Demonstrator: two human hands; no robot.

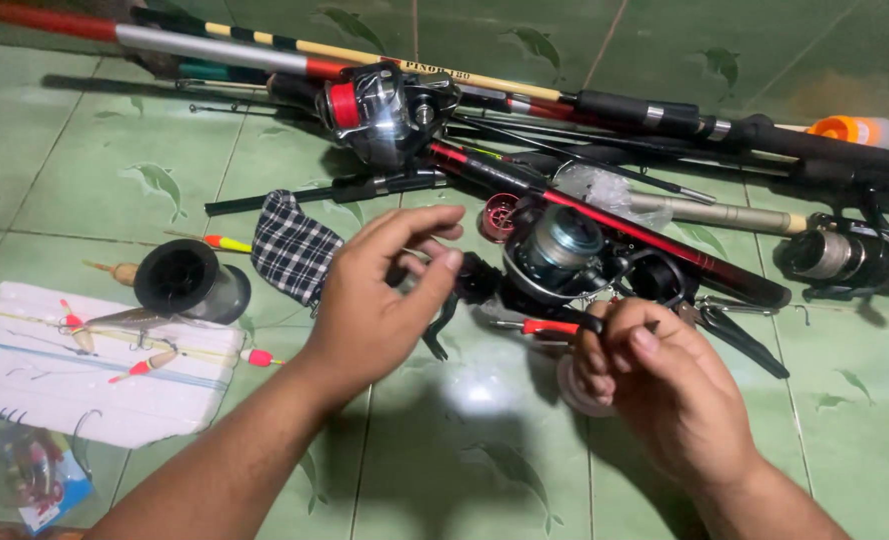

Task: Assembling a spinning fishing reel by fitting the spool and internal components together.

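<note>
Three reels (390, 105), two hands (375, 300).

Two bare forearms, no sleeves, unadorned fingers (435, 262)

Dim, greenish indoor light from above; glare spot on floor (480, 392) tiles, soft hand shadows below it. Slight motion blur, corners darker, bottom-left out of focus.

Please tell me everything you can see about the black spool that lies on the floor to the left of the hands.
The black spool lies on its side on the green tiled floor, its open round end facing the camera. It looks like dark plastic, with a wide black flange and a hollow centre; the drum behind appears greyish. It sits at the upper right corner of a white foam board, beside a checked cloth. Neither hand touches it; the left hand is nearest.
</note>
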